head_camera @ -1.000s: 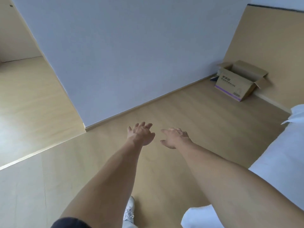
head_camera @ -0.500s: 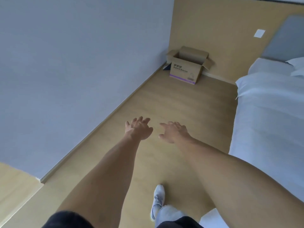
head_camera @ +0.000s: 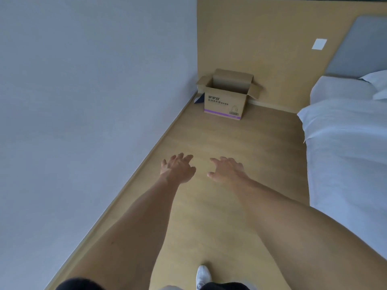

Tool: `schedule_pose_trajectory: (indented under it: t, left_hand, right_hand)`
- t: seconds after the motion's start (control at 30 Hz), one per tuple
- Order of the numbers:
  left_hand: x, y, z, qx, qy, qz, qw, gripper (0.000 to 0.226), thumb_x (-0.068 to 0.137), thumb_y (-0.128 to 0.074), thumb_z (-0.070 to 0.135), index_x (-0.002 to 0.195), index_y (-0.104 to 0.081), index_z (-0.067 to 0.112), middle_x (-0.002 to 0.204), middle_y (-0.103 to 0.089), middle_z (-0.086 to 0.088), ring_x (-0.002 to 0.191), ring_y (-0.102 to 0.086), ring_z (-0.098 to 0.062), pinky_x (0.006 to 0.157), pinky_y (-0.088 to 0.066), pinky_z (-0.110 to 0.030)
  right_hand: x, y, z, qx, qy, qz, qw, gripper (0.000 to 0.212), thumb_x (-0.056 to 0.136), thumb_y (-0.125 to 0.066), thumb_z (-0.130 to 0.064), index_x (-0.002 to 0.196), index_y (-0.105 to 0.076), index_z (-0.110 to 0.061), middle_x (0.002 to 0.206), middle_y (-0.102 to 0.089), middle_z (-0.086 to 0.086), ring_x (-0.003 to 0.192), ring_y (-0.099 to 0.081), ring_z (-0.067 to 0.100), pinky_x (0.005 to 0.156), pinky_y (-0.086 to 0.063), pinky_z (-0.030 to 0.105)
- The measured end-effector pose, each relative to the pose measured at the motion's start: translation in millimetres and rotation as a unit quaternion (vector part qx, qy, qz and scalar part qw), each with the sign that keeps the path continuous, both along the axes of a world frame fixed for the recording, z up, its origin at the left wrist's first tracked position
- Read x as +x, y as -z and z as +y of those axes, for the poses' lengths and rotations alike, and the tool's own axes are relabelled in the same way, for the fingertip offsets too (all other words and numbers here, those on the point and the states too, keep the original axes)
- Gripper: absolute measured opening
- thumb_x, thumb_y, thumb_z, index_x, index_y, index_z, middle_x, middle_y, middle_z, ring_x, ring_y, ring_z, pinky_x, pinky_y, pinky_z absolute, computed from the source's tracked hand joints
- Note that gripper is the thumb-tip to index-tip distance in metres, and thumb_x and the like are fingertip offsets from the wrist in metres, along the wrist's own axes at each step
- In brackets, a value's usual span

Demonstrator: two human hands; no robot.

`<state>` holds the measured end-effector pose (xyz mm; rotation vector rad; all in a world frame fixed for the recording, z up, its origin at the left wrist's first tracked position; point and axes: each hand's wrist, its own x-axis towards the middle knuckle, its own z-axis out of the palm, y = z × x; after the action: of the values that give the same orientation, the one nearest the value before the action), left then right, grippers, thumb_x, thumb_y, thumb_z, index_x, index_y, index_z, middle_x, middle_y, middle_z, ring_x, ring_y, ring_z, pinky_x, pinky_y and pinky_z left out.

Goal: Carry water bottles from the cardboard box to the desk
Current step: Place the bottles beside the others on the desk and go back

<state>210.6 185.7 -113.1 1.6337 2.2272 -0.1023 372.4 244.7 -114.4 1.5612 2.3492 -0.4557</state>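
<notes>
**Empty hands held out, box in the far corner**

The person's left hand (head_camera: 178,168) and right hand (head_camera: 227,170) are stretched forward over the wooden floor (head_camera: 209,206), side by side and apart, fingers spread and relaxed, grasping nothing. The cardboard box (head_camera: 227,97) stands on the floor in the far corner, flaps open, against the tan wall panel (head_camera: 261,38) and near the grey wall (head_camera: 83,101) on the left. Its inside cannot be seen. A white bed (head_camera: 345,143) runs along the right. A white shoe (head_camera: 203,275) shows at the near edge.
</notes>
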Motion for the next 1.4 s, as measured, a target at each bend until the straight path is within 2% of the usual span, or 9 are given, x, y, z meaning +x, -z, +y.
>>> schedule_pose_trajectory:
  t: [0.3,0.63,0.73,0.87,1.03,1.13,1.27,1.4]
  left_hand:
    - [-22.9,4.5,154.3,0.007,0.046,-0.018,0.999,0.056,0.101,-0.038,0.043,0.156,-0.027,0.035,0.160,-0.031,0.001,0.146,-0.028,-0.023,0.116,-0.022,-0.049]
    - [-94.0,23.4,369.5,0.009,0.101,-0.053,0.993,0.054,0.101,-0.038,0.040,0.154,-0.032,0.030,0.156,-0.035,-0.001,0.142,-0.033,-0.026,0.114,-0.026,-0.049]
    - [-123.0,16.4,438.1,0.013,0.117,-0.069,0.991,0.052,0.099,-0.040,0.038,0.150,-0.037,0.028,0.152,-0.040,-0.004,0.138,-0.037,-0.029,0.110,-0.029,-0.048]
    - [-150.4,6.6,518.0,0.010,0.145,-0.071,0.987,0.055,0.098,-0.040,0.034,0.153,-0.034,0.029,0.154,-0.040,-0.005,0.138,-0.038,-0.030,0.111,-0.029,-0.050]
    - [-159.1,13.1,604.1,0.002,0.179,-0.069,0.981,0.058,0.098,-0.041,0.033,0.155,-0.030,0.031,0.155,-0.040,-0.007,0.139,-0.038,-0.031,0.114,-0.028,-0.053]
    - [-158.4,21.7,655.1,0.003,0.196,-0.072,0.978,0.056,0.097,-0.043,0.032,0.152,-0.034,0.031,0.152,-0.042,-0.006,0.138,-0.040,-0.031,0.112,-0.030,-0.052]
    - [-159.8,32.2,737.5,0.008,0.212,-0.052,0.976,0.047,0.097,-0.043,0.032,0.144,-0.041,0.027,0.140,-0.049,-0.007,0.128,-0.047,-0.031,0.108,-0.037,-0.053]
    - [-170.6,38.6,834.3,0.007,0.210,-0.017,0.978,0.047,0.100,-0.043,0.031,0.146,-0.040,0.022,0.143,-0.048,-0.006,0.131,-0.045,-0.030,0.111,-0.035,-0.051]
  right_hand:
    - [-24.1,9.6,136.6,-0.003,0.051,-0.018,0.999,0.062,0.095,-0.047,-0.056,0.151,-0.028,-0.041,0.150,-0.040,0.001,0.138,-0.036,0.026,0.104,-0.034,0.045]
    - [-82.8,16.3,328.7,0.015,0.107,-0.049,0.993,0.066,0.094,-0.047,-0.058,0.154,-0.025,-0.041,0.154,-0.039,0.003,0.141,-0.036,0.028,0.113,-0.029,0.046]
    - [-106.2,11.4,383.7,0.005,0.126,-0.054,0.991,0.067,0.094,-0.047,-0.058,0.154,-0.024,-0.040,0.156,-0.036,0.003,0.143,-0.032,0.027,0.115,-0.026,0.048]
    - [-127.5,3.9,452.6,0.018,0.141,-0.049,0.989,0.066,0.094,-0.048,-0.057,0.154,-0.025,-0.039,0.158,-0.031,0.004,0.146,-0.027,0.027,0.117,-0.023,0.049]
    - [-140.6,4.7,527.5,0.031,0.166,-0.040,0.985,0.068,0.094,-0.050,-0.055,0.154,-0.025,-0.039,0.161,-0.026,0.003,0.149,-0.020,0.026,0.120,-0.021,0.048]
    - [-145.9,12.8,575.0,0.030,0.175,-0.029,0.984,0.068,0.094,-0.050,-0.053,0.155,-0.024,-0.038,0.162,-0.024,0.004,0.150,-0.019,0.027,0.121,-0.020,0.049]
    - [-151.7,24.4,659.1,0.036,0.185,-0.016,0.982,0.065,0.093,-0.052,-0.052,0.152,-0.029,-0.037,0.155,-0.035,0.003,0.144,-0.030,0.027,0.118,-0.025,0.050]
    - [-157.7,34.5,763.8,0.031,0.189,0.011,0.981,0.062,0.092,-0.052,-0.053,0.149,-0.036,-0.034,0.149,-0.041,0.003,0.140,-0.034,0.026,0.116,-0.027,0.049]
